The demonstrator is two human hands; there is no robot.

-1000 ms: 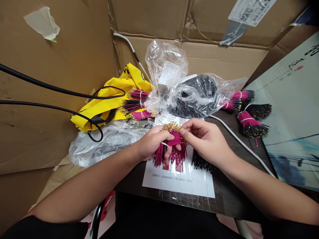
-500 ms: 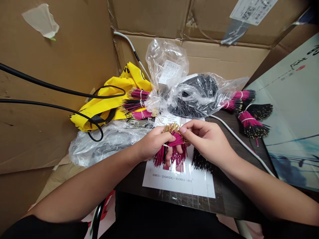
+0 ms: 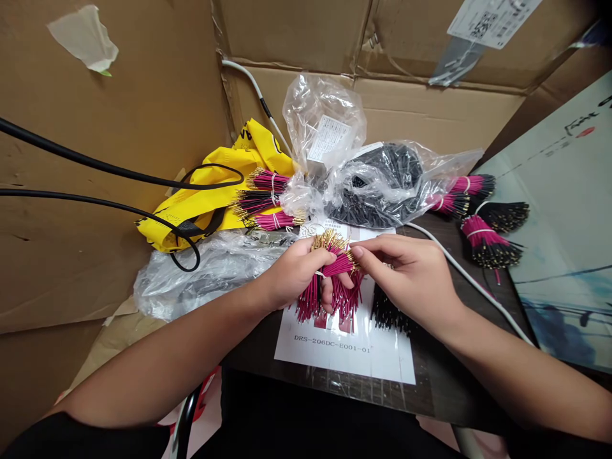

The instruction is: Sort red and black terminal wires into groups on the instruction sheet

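Observation:
My left hand (image 3: 306, 269) is closed round a bundle of magenta wires (image 3: 340, 264) with gold terminals fanned out at the top and a white tie round it. At the bundle's right side, my right hand (image 3: 414, 271) has its thumb and forefinger pinched at the gold wire ends; exactly what lies between them is too small to tell. More magenta wires hang below my left hand over a printed white sheet (image 3: 315, 354). Just under my right hand lie black wires (image 3: 388, 312), partly hidden by it.
Clear plastic bags, one full of black wires (image 3: 377, 185), stand behind my hands. Tied magenta and black bundles (image 3: 485, 239) lie to the right, others (image 3: 268, 201) on a yellow bag (image 3: 205, 191). A white cable (image 3: 471, 284) crosses the dark table; cardboard walls (image 3: 143, 127) enclose it.
My right hand has shifted slightly right, and its pinched fingertips sit a little farther from my left thumb. My left hand keeps its hold on the bundle. The view has moved slightly.

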